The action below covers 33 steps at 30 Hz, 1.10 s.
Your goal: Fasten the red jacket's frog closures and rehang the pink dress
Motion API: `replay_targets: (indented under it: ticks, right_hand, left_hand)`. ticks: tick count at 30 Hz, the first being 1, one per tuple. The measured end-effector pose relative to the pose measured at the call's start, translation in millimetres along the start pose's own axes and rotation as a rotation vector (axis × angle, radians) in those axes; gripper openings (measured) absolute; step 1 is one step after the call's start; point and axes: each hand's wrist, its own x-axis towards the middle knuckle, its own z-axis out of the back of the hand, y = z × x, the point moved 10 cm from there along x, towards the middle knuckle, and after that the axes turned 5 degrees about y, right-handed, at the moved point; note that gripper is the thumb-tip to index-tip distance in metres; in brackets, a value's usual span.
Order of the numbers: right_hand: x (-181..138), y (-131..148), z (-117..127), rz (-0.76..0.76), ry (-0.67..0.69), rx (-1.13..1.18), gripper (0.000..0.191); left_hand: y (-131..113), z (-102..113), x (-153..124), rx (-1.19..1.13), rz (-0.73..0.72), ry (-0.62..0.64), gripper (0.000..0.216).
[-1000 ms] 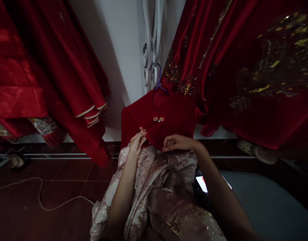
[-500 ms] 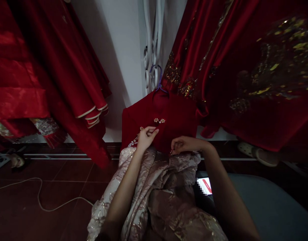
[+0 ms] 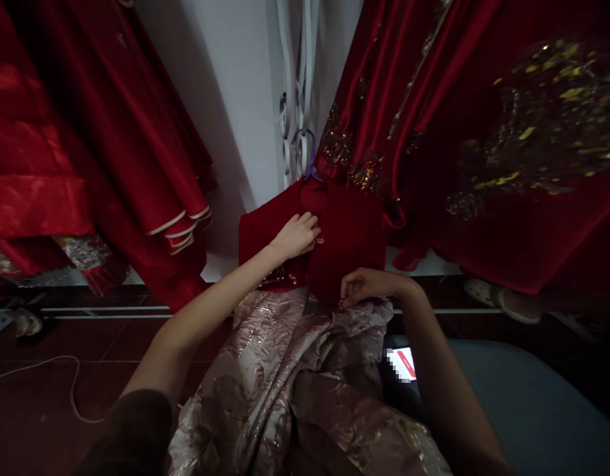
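Observation:
A red jacket [image 3: 354, 225] hangs in front of me on a purple hanger [image 3: 312, 158]. My left hand [image 3: 298, 236] lies over its upper front, fingers bent in on the cloth and partly covering a beaded clasp [image 3: 319, 241]. Lower down, near the hem on the right, my right hand [image 3: 367, 285] is closed in a pinch. A small beaded ornament [image 3: 341, 304] shows at its fingertips. More beaded trim [image 3: 280, 272] is visible below my left wrist. Shiny pinkish fabric with gold threads [image 3: 265, 344] spreads beneath the jacket and over my lap.
Red garments [image 3: 151, 165] hang at the left, and a red gown with gold sequins [image 3: 548, 132] hangs at the right. Behind is a white metal rack [image 3: 298, 79]. A lit phone screen [image 3: 401, 363] rests beside a grey seat [image 3: 508, 396]. A white cable [image 3: 74, 390] crosses the floor.
My left hand has moved up and slightly right, from below the beaded clasp to over it, and my left elbow has swung outward. The right hand keeps its place.

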Motion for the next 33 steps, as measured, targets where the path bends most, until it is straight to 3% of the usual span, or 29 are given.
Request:
replay_targets:
  ticks: [6,15,18,22,24,26,29,33]
  right_hand:
    - [-8,10,9,0.023,-0.053,0.039,0.049]
    - [-17,26,18,0.080,-0.178,0.031,0.046]
    - [-21,37,41,0.145,-0.387,0.055,0.042]
    - [-38,72,90,0.369,-0.879,0.211,0.039]
    - [-36,90,103,0.492,-1.027,0.372,0.044]
    - [-10,108,103,0.509,-0.952,0.453,0.054]
    - [12,101,104,0.243,-1.075,0.417,0.074]
    - [-10,67,112,-0.139,-1.446,0.168,0.091]
  left_hand:
    - [-4,15,-7,-0.145,-0.157,-0.123,0.015]
    - [-7,16,-16,-0.091,-0.154,-0.219,0.018]
    - [-6,14,-19,-0.048,-0.138,-0.232,0.019]
    - [-8,14,-21,0.004,-0.097,-0.216,0.023]
    - [-3,14,-20,0.007,-0.003,-0.191,0.026]
    - [9,14,-21,0.003,0.174,-0.170,0.032]
    - [32,20,-33,0.013,0.461,-0.176,0.041]
    - [64,27,-63,0.035,0.752,-0.223,0.061]
